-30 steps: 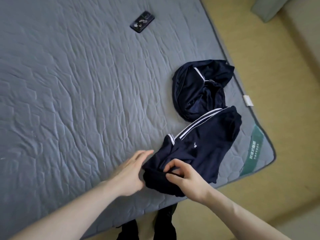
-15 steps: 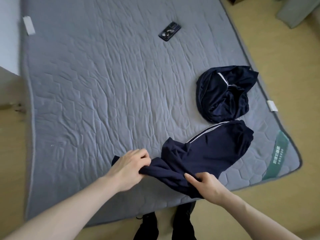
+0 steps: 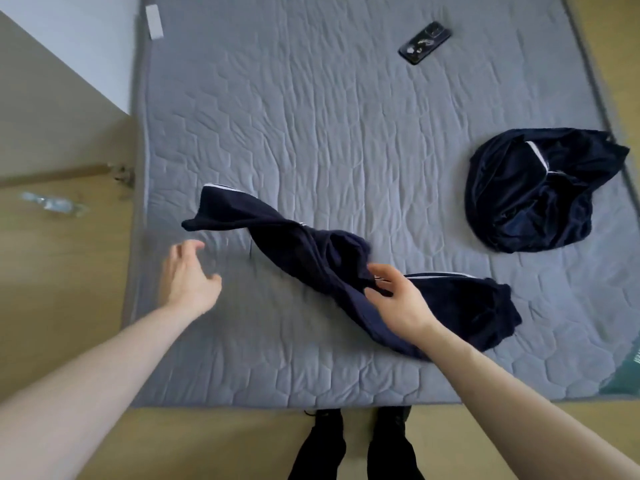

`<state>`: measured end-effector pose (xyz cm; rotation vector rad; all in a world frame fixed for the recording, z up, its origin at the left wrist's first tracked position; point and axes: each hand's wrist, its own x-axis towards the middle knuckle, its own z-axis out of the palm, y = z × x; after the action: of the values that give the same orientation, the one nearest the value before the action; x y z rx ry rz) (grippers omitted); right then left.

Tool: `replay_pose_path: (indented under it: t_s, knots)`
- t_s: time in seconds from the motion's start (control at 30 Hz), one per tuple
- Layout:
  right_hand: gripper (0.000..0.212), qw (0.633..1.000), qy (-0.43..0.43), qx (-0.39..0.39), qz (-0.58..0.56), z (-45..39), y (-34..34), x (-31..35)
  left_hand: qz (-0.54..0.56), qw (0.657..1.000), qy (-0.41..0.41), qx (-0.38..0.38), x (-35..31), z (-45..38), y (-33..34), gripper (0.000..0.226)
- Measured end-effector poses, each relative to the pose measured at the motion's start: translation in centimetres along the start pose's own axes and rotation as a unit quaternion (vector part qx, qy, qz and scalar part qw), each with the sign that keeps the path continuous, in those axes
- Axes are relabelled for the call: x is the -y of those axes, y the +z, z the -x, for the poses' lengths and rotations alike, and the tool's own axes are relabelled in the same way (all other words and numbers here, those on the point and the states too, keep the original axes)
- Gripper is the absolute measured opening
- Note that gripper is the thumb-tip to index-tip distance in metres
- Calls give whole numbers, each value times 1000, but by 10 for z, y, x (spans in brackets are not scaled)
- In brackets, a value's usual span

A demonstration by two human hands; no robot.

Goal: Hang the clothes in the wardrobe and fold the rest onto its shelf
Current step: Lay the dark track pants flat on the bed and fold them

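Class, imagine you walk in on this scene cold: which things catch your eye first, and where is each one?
First, the dark navy trousers with white side stripes, stretched and twisted across the near part of the grey mattress, the right hand gripping their middle while the left hand hovers open beside them. Next, a second crumpled navy garment at the right edge, and a dark phone at the far side.

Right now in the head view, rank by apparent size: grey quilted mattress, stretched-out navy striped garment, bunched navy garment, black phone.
1. Grey quilted mattress.
2. Stretched-out navy striped garment, though it lies nearer the camera.
3. Bunched navy garment.
4. Black phone, farthest away.
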<state>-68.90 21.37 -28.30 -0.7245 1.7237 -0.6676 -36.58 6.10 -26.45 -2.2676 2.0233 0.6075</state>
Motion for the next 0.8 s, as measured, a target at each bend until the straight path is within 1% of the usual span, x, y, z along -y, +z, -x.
replay_pose_path:
  t_s: [0.07, 0.13, 0.2, 0.23, 0.3, 0.33, 0.4, 0.43, 0.5, 0.6, 0.67, 0.73, 0.8]
  knots:
    - [58, 988, 75, -38, 127, -12, -23, -46, -26, 995, 6, 92, 11, 20, 30, 53]
    - [73, 962, 139, -58, 229, -16, -51, -92, -33, 985, 53, 161, 10, 45, 62, 45]
    - [86, 934, 186, -106, 286, -16, -79, -129, -46, 971, 98, 211, -1, 66, 93, 36]
    - [92, 925, 205, -141, 288, -17, -93, -143, -52, 965, 119, 229, -10, 75, 108, 33]
    - [104, 916, 238, -200, 255, -24, -120, -168, -46, 954, 153, 256, -32, 89, 139, 32]
    - [108, 916, 249, -213, 230, -28, -130, -174, -35, 950, 167, 263, -43, 95, 147, 31]
    - [110, 925, 271, -207, 169, -42, -147, -188, -10, 943, 189, 273, -69, 103, 168, 28]
    - [106, 930, 283, -196, 129, -49, -152, -193, 1, 940, 198, 277, -81, 105, 176, 26]
    - [90, 935, 298, -182, 60, -57, -154, -196, 26, 934, 220, 282, -105, 108, 186, 23]
    - [57, 946, 281, -154, 54, -61, -138, -190, 62, 929, 243, 272, -131, 113, 187, 19]
    - [37, 957, 267, -104, 39, -54, -117, -171, 75, 927, 244, 275, -140, 117, 181, 20]
    - [29, 972, 231, -45, 9, -39, -93, -142, 87, 915, 247, 306, -144, 124, 172, 28]
    - [31, 979, 198, 7, -55, -19, -72, -108, 88, 896, 261, 347, -145, 133, 163, 47]
